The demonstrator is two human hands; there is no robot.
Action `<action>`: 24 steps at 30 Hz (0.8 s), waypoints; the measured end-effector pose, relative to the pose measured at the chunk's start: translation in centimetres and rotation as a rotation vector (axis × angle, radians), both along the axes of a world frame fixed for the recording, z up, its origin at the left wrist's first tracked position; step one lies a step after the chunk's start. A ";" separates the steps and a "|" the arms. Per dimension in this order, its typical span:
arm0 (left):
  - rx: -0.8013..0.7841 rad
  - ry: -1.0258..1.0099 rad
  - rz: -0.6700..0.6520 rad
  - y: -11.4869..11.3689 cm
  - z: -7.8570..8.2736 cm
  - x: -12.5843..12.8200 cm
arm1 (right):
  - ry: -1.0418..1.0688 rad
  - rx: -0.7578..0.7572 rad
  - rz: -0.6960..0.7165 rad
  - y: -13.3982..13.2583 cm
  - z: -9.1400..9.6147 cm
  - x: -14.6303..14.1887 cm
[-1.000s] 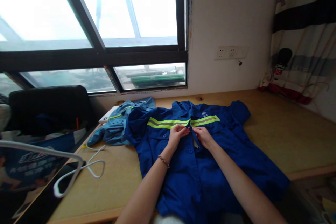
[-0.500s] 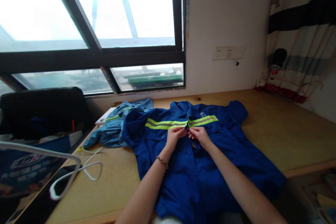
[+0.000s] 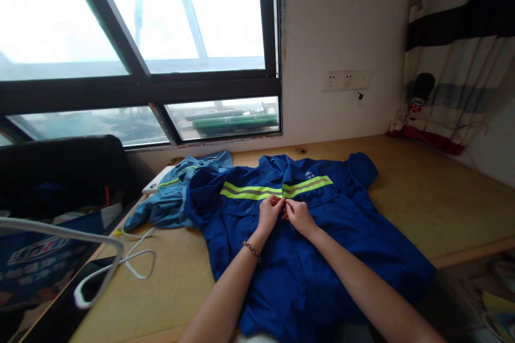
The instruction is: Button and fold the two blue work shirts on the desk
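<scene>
Left hand and right hand pinch the front edge of the blue shirt, lower centre of the frame; any button there is probably hidden. Best keep both halves of the yellow stripe level.

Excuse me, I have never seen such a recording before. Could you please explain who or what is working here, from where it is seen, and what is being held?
There is no machine here, only a person's bare left hand and right hand. The view comes from a camera worn on the head, looking forward and down. A dark blue shirt lies spread on the table, with a light blue shirt beside it on the left. The fingers of both hands pinch the dark one at its front opening, just below the bright stripe. The fingers hide the exact spot they grip.
</scene>
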State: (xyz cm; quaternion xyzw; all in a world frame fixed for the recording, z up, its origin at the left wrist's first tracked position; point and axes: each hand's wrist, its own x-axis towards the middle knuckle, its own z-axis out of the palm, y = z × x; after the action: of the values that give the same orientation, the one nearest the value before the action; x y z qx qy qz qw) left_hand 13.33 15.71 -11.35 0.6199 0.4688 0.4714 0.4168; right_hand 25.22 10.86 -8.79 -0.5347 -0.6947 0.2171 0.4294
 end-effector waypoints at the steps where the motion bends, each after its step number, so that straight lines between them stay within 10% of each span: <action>1: -0.005 -0.006 -0.004 0.0 0.0 0.0 | -0.016 0.008 -0.003 0.0 0.1 0.0; 16: -0.300 -0.446 -0.015 0.1 0.4 0.3 | 0.567 -0.212 -0.046 1.3 -0.5 0.3; 24: -0.348 -0.566 -0.011 -0.2 0.8 0.2 | 0.533 -0.210 0.001 1.2 -0.4 0.3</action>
State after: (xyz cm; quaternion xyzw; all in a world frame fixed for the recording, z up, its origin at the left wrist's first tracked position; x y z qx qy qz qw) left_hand 13.58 15.49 -10.58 0.3863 0.4044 0.5356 0.6327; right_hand 25.48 12.08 -9.20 -0.5001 -0.5313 0.4210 0.5389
